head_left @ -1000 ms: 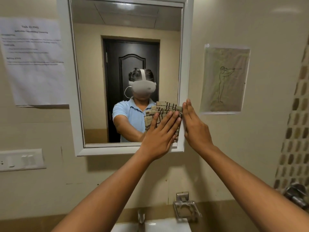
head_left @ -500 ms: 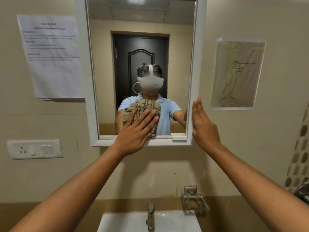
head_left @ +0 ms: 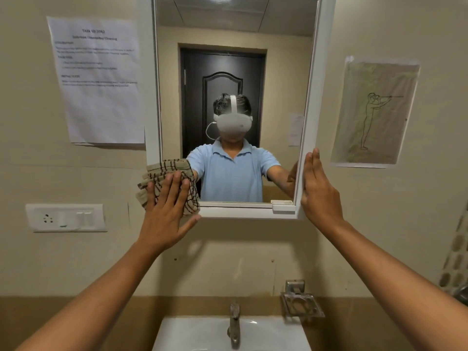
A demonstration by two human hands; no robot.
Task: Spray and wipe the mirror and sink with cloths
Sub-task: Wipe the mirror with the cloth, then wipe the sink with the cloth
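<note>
Two bare hands work a wall mirror [head_left: 235,72] as I watch through the head camera. My left hand [head_left: 166,211] lies flat with straight, spread fingers [head_left: 170,188], pressing a folded tan cloth [head_left: 164,178] with dark stripes against the lower left corner of the mirror, where it overlaps the white frame [head_left: 248,212]. My right hand [head_left: 320,191] stands edge-on with fingers straight and together, touching the outer side of the frame's right edge and holding nothing. Below, the white sink [head_left: 202,333] and its metal tap [head_left: 234,325] sit under the mirror, a metal soap holder [head_left: 301,302] just to the right.
</note>
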